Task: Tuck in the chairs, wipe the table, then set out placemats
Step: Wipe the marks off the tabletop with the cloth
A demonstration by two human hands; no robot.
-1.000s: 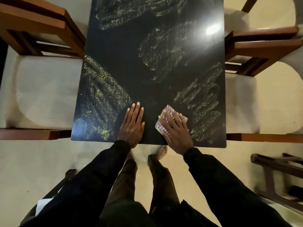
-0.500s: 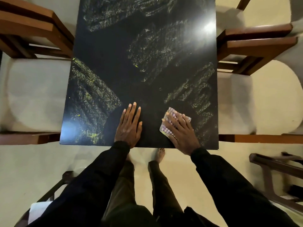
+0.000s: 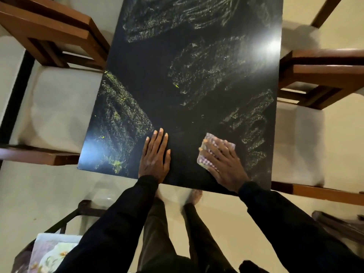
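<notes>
Now R hand (image 3: pixel 222 164) presses flat on cloth (image 3: pixel 208 152) on table (image 3: pixel 197 95) nr edge; L hand (image 3: pixel 154 156) flat, fingers straight, beside it.

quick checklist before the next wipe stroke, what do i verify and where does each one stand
1. Cloth under the wiping hand: ok. The checkered cloth lies flat beneath the right hand, fingers straight on it.
2. Bracing hand: ok. The left hand rests flat on the table near its near edge.
3. Surface clean: not ok. A streaky patch shows just right of the cloth, and others lie further off.
4. Chairs tucked: ok. The left chair and right chair sit with their seats at the table's sides.
5. Placemats ready: cannot tell. A floral sheet lies at lower left, partly hidden by the sleeve.
</notes>
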